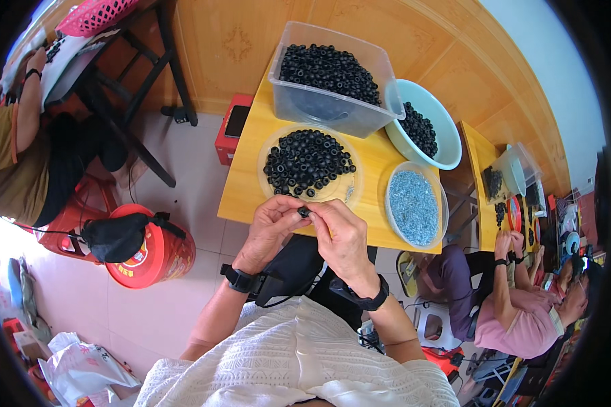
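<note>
At the near edge of the small yellow table [241, 197], one black ring [304, 211] is pinched between the left hand [270, 227] and right hand [343, 237], both closed on it. Could easily be dropped to the floor, since it's held just past the table edge. Counted: one clear plate of black rings [307, 163], one plate of small grey-blue parts [414, 207], one clear tub [332, 78], one pale blue basin [441, 119].
</note>
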`<state>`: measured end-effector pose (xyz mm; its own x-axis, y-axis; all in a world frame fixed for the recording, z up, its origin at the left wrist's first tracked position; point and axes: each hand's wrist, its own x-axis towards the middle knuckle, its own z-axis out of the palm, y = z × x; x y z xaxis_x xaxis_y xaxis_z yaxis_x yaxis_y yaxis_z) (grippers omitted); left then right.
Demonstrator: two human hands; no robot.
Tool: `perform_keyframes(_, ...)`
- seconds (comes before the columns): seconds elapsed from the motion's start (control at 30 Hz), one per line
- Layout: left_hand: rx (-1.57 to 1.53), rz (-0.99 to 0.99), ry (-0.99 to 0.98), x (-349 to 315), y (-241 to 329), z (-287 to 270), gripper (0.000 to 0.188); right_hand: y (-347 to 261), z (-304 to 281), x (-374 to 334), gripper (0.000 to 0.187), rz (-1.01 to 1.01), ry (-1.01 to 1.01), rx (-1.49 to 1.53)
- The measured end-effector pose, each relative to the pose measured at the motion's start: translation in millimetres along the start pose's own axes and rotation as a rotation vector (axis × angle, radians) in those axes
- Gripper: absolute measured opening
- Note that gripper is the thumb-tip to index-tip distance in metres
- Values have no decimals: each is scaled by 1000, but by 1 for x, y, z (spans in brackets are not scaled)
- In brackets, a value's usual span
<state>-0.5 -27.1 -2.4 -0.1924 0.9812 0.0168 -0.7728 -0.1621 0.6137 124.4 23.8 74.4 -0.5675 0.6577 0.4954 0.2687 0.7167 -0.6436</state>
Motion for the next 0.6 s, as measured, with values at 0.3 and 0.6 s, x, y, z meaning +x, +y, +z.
perform_keyframes(0.3,82,64,9,2,-12,-5,17,0,13,-7,22,-17,18,-280)
perform_keyframes(0.6,175,43,176,-3,-18,-1,16,8,17,-5,7,117,-26,-233)
